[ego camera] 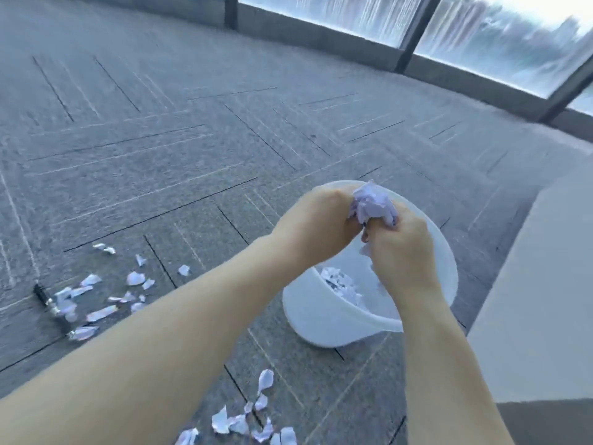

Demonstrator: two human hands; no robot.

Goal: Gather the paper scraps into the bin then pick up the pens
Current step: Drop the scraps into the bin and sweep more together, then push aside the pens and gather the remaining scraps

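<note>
Head view: pens (53, 308) half under scraps (96, 313)

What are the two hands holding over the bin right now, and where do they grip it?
Both the left hand and the right hand grip one wad of paper scraps from below and the sides, above the white bin.

There is one view only, from a camera worn on the person's head, looking forward and steeply down over both forearms. It sits close above the white bin (324, 319), which fills the lower middle. The wide lens bends the grey carpet (167, 130) and curves the window wall (481, 36) along the top edge. A pale surface (539, 284) cuts in at right.
</note>
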